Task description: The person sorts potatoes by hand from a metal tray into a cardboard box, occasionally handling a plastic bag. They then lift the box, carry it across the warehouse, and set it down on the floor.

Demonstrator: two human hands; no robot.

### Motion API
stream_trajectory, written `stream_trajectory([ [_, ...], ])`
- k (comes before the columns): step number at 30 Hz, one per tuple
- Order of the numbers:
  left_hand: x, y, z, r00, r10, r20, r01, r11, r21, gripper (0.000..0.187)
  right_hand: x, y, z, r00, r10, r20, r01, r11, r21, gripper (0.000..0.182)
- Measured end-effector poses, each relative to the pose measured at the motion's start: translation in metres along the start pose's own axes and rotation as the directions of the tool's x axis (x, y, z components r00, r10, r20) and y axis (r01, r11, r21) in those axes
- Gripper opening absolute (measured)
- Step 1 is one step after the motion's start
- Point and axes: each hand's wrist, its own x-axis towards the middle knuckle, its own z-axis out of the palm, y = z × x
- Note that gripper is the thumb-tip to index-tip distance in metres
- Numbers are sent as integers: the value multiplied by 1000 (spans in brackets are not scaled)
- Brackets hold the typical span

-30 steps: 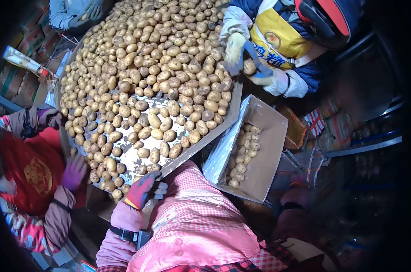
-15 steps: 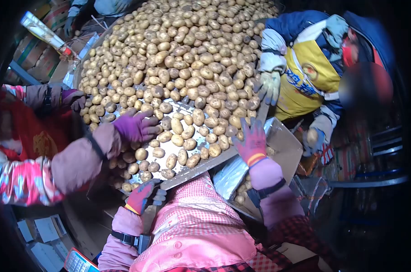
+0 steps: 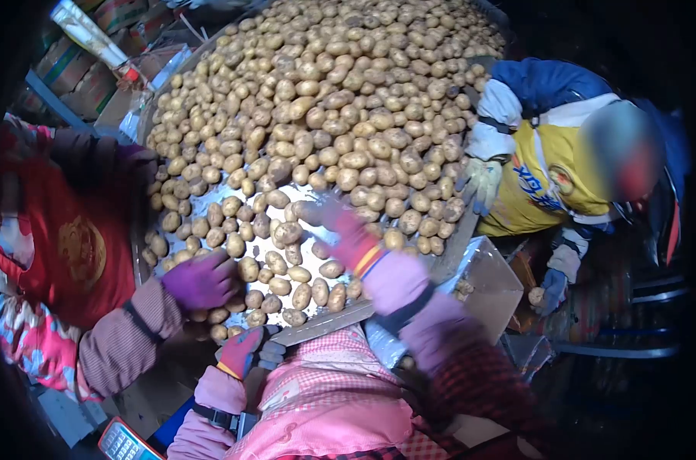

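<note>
Potatoes (image 3: 348, 100) are heaped on a large table, thinning out near me over its pale, worn surface (image 3: 267, 249). My right hand (image 3: 348, 230), in a pink and grey glove, reaches in over the scattered potatoes. Its blurred fingers look apart, close to a potato (image 3: 288, 232). My left hand (image 3: 246, 353) stays low by the table's front edge (image 3: 325, 322), fingers curled; whatever they grip is hidden.
At left, a co-worker in a red apron (image 3: 79, 238) has a purple-gloved hand (image 3: 202, 280) beside the potatoes. At right, another in a yellow apron (image 3: 516, 207) rests a pale glove (image 3: 482, 184) at the table. An open carton (image 3: 490, 287) stands below the right edge.
My right hand has left the front edge and swung left and inward over the potatoes. The co-worker's purple glove has drawn back toward the near left. My left hand stays by the edge.
</note>
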Motion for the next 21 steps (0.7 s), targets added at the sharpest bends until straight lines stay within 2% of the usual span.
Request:
stream_trajectory([
  [1,2,-4,-6,996,31,-80,-27,998,51,43,16,9,-28,995,42,-90,-29,990,138,55],
  [2,1,-9,-8,985,66,-159,-50,994,102,42,32,17,-60,963,184,-195,-128,955,266,55],
  [3,-2,-4,9,976,109,-190,-75,982,175,41,51,11,-101,952,-8,-308,-87,952,-294,54],
  [4,-3,0,16,971,116,-210,-82,983,162,41,66,63,-127,930,-39,-367,-141,881,-452,56],
  [6,-7,5,21,977,36,-211,3,983,182,39,84,118,-153,898,184,-399,-372,801,-469,61],
  [7,-2,-5,7,954,92,-286,-32,977,209,39,89,113,-145,905,183,-385,-361,810,-463,61],
  [9,-2,-6,13,946,124,-300,-62,976,208,39,87,86,-131,880,410,-238,-470,690,-550,64],
  [10,-2,-4,15,943,149,-297,-86,973,215,39,80,71,-118,898,340,-280,-440,683,-583,64],
  [12,-5,0,18,953,134,-273,-76,974,214,40,63,58,-100,893,353,-278,-448,744,-496,61],
  [14,-5,2,20,961,74,-267,-16,977,212,39,45,50,-70,938,225,-266,-313,877,-364,57],
  [15,-4,4,20,967,38,-253,22,973,230,43,40,72,-42,961,8,-278,-129,898,-421,53],
  [17,-2,3,10,974,-2,-226,53,974,219,46,37,30,15,953,-51,-297,37,998,-54,41],
  [18,1,3,8,976,-33,-217,78,976,202,49,30,-13,30,993,86,-81,-108,937,-333,42],
  [19,-3,10,24,970,-49,-238,106,966,234,51,24,-58,44,966,217,141,-86,784,-615,43],
  [20,-2,9,21,970,-54,-235,114,962,250,51,0,-52,87,997,-70,-26,33,724,-689,48],
  [21,0,6,14,979,-55,-196,100,968,229,52,-6,-63,98,999,-47,8,43,792,-608,49],
])
